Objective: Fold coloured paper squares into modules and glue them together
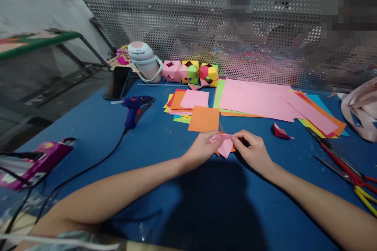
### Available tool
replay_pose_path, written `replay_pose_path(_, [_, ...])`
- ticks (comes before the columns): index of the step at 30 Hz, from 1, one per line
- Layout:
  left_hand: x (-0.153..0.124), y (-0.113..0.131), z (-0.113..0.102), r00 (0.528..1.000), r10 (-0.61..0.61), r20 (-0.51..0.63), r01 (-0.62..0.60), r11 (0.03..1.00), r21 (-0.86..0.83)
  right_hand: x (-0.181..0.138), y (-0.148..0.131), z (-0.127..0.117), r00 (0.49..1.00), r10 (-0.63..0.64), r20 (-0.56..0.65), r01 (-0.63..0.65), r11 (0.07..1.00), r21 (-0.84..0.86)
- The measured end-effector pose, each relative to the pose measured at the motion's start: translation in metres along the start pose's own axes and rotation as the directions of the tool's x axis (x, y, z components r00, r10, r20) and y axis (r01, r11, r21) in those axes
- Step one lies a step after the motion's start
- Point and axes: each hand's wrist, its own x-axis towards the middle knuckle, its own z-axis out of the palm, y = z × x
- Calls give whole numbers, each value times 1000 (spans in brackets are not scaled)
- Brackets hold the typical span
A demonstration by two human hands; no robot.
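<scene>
Between my two hands is a folded paper piece, pink on top with orange showing at its edges. My left hand grips its left side, thumb on the pink face. On the opposite corner, the thumb and fingers of my right hand pinch the paper. Just beyond lies a square orange sheet, near a stack of small coloured squares. A folded red-pink piece rests on the table to the right of my right hand.
A blue glue gun with its cord lies left, near a phone and purple power strip. Behind stand a bottle and folded paper balls. Large pink sheets and scissors are to the right.
</scene>
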Motion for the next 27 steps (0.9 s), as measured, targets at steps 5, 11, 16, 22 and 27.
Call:
replay_pose_path(5, [-1, 4, -1, 1000, 18, 7, -18, 1000, 14, 0, 2, 0, 1000, 0, -4, 0, 1000, 6])
replay_pose_path(11, [0, -2, -1, 1000, 28, -7, -28, 999, 28, 0, -1, 0, 1000, 16, 2, -16, 1000, 15])
replay_pose_path(16, [0, -7, 0, 995, 93, -31, -91, 994, 64, -1, 0, 4, 995, 32, 96, -31, 999, -12])
replay_pose_path(22, [2, -11, 5, 991, 74, -109, -83, 993, -82, -1, 0, 7, 995, 47, 87, -45, 999, -30])
replay_pose_path(27, [2, -10, 5, 987, 28, -157, -40, 996, -76, 0, -2, 7, 996, 43, 82, -42, 999, -3])
